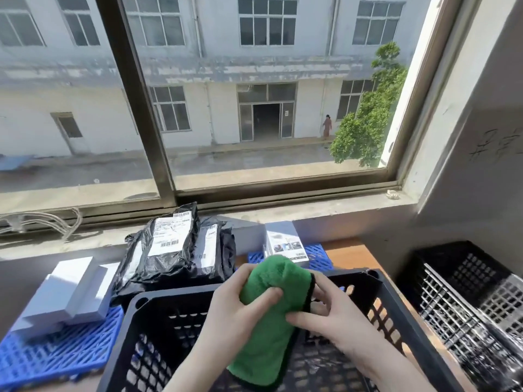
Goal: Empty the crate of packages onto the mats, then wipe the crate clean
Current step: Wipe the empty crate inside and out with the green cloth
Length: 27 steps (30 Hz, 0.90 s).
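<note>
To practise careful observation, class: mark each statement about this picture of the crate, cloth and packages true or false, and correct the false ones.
1. Both the left hand and the right hand hold the green cloth. True.
2. The black mailer bags lie inside the crate. False: they lie outside it, beyond its far rim.
3. The white boxes rest on a blue mat. True.
4. Only one crate is in view. False: a second black crate stands to the right.
</note>
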### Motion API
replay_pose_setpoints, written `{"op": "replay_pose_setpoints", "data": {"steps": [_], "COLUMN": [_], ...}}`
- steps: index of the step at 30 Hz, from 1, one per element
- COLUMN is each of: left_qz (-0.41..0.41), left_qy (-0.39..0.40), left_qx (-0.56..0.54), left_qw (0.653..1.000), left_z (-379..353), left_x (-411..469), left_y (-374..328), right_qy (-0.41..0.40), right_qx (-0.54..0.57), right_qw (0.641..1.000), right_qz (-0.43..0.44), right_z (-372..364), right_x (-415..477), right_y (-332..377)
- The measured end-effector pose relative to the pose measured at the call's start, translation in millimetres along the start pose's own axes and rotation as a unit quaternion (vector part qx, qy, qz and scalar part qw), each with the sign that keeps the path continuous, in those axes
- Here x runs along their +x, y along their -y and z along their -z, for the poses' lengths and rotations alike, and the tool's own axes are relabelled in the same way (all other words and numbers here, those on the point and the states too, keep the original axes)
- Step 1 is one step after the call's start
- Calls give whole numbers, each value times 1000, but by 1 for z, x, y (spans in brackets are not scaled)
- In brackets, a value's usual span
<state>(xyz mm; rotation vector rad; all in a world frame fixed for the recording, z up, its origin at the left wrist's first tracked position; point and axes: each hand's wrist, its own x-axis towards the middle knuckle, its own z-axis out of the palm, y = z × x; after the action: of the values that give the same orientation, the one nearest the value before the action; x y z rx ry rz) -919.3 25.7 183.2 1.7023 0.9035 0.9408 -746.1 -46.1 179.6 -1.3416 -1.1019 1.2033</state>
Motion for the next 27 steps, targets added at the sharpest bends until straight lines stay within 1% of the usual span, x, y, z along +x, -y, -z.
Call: {"op": "replay_pose_setpoints", "data": {"steps": [3, 7, 9, 12, 13, 15, 17, 19, 20, 22, 23, 25, 27], "left_qz": [24, 69, 86, 107, 122, 166, 211, 229, 225, 201, 192, 178, 173], "left_qy": [-67, -202, -277, -376, -390, -387, -361, -357, -362, -378, -392, -422, -448], "left_qx": [11, 20, 64, 155, 168, 146, 99, 15, -47, -151, -167, -149, -125], "left_qw": [997, 977, 955, 907, 897, 895, 903, 906, 903, 891, 884, 877, 868], "left_z": [-10, -28, -37, -45, -47, -48, -47, -47, -46, -40, -36, -26, -19], "left_x": [-1, -11, -20, -43, -51, -67, -79, -87, -89, -94, -98, -108, -119], "left_y": [-5, -7, -4, -8, -10, -11, -10, -10, -11, -10, -7, -1, 3], "right_qy": [34, 55, 62, 56, 53, 61, 83, 121, 143, 183, 210, 271, 319], "right_qx": [-20, 43, 69, 120, 140, 181, 215, 224, 204, 122, 81, 19, -4], "right_qw": [999, 997, 996, 990, 987, 979, 969, 961, 962, 968, 967, 956, 942], "right_qz": [-1, -9, -17, -44, -52, -72, -93, -109, -114, -118, -117, -111, -107], "right_z": [13, 24, 25, 18, 14, 3, -11, -25, -33, -46, -52, -60, -64], "right_x": [12, 22, 26, 28, 29, 29, 26, 21, 17, 12, 10, 7, 6], "right_y": [0, 2, -1, -4, -5, -5, -6, -8, -11, -20, -26, -34, -39]}}
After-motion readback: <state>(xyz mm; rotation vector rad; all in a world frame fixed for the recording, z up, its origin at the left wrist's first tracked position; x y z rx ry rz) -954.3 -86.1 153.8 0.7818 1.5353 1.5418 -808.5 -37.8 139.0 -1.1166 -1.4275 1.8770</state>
